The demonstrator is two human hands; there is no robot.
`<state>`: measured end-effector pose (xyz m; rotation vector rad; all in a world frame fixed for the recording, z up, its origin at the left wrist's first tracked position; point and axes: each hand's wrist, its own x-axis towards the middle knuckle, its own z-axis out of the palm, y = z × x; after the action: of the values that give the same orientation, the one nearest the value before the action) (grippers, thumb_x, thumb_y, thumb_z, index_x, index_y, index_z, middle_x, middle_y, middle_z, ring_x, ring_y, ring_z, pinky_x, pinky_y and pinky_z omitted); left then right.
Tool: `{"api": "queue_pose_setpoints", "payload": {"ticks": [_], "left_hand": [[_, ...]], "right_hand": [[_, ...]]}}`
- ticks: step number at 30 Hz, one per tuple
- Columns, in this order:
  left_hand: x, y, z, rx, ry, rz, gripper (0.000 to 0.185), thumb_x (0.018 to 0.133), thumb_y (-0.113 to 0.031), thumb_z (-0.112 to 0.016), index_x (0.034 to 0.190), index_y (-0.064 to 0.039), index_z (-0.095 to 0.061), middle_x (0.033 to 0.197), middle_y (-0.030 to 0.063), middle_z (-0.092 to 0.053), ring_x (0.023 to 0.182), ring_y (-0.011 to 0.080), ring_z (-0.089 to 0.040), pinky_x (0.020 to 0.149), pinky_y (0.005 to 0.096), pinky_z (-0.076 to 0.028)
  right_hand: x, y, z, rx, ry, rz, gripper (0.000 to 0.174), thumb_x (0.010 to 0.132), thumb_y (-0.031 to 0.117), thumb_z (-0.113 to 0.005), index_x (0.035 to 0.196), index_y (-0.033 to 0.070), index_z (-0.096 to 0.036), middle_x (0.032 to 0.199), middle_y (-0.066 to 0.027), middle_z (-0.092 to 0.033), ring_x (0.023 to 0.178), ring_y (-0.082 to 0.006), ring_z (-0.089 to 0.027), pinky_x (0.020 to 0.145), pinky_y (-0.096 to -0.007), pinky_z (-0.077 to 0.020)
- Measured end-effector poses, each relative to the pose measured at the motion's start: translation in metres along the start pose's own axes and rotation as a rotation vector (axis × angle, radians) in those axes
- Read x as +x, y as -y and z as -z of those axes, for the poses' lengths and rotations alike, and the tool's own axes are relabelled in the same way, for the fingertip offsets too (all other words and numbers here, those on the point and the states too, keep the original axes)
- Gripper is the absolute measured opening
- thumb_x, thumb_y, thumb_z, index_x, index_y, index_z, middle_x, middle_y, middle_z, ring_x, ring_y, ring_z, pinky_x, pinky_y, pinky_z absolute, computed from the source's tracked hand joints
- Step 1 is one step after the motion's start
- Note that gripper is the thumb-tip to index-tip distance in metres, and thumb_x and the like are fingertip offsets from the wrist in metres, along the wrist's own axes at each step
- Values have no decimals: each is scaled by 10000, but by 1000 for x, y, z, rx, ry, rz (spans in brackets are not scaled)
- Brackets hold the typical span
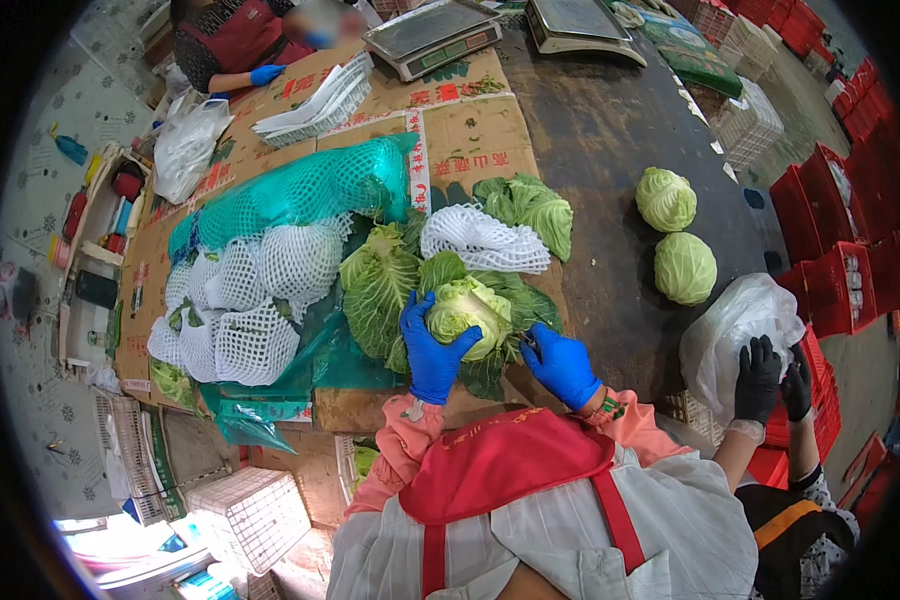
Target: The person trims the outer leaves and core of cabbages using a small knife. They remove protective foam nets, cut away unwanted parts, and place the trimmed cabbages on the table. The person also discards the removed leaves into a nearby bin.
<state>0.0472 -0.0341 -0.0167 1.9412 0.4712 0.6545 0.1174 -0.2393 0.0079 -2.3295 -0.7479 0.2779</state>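
Observation:
My left hand (436, 349), in a blue glove, holds a pale green cabbage head (469, 319) from its left side, thumb across the near face. Gripped in my blue-gloved right hand (562, 366) is a small knife (526, 339), mostly hidden by the fingers, its tip close to the cabbage's right side. Loose outer cabbage leaves (381, 289) lie to the left of and beneath the head. Just beyond sit an empty-looking white foam net (484, 238) and more green leaves (529, 210).
Foam-netted cabbages (247, 274) lie left beside a teal plastic bag (292, 187). Two bare cabbages (685, 268) rest on the dark tabletop (592, 135). Weighing scales (431, 34) stand at the far side. At right, a co-worker's black-gloved hands (759, 379) hold a clear plastic bag (727, 337). Another person (225, 45) sits far left.

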Motion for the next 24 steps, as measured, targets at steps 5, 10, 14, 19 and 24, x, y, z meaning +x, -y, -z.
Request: {"api": "queue_pose_setpoints", "payload": {"ticks": [5, 10, 14, 19, 24], "left_hand": [[0, 4, 0, -79, -3, 24, 788, 626, -244, -885, 1236, -24, -438, 1337, 194, -396, 1295, 351, -347, 1066, 436, -317], [3, 8, 1, -63, -6, -9, 800, 619, -260, -893, 1243, -18, -454, 1324, 182, -389, 1261, 335, -377, 1054, 421, -333], [3, 10, 0, -65, -15, 3, 813, 609, -277, -899, 1247, -10, -470, 1321, 180, -385, 1224, 326, -409, 1037, 413, -354], [5, 2, 2, -25, -1, -16, 798, 626, -226, -893, 1246, -14, -438, 1260, 130, -440, 1205, 274, -426, 1036, 387, -356], [3, -2, -1, 3, -15, -59, 802, 612, -247, -899, 1239, -22, -451, 1285, 148, -426, 1210, 293, -425, 1033, 400, -361]], "right_hand": [[3, -2, 3, -46, -4, 57, 178, 874, 259, -582, 892, 87, -539, 781, -163, -636, 657, -390, -615, 542, -473, -475], [8, -6, 10, -131, -1, 97, 161, 854, 229, -594, 870, 81, -532, 745, -169, -620, 621, -394, -601, 517, -477, -459], [1, -15, 10, -171, -41, 119, 146, 837, 211, -604, 858, 87, -530, 716, -165, -609, 599, -385, -596, 503, -475, -449], [0, -21, 6, -191, -65, 119, 141, 828, 208, -608, 851, 93, -529, 723, -159, -612, 595, -377, -598, 496, -468, -448], [14, -20, -1, -190, -91, 137, 154, 821, 211, -609, 833, 84, -522, 732, -156, -612, 593, -382, -595, 490, -479, -443]]}}
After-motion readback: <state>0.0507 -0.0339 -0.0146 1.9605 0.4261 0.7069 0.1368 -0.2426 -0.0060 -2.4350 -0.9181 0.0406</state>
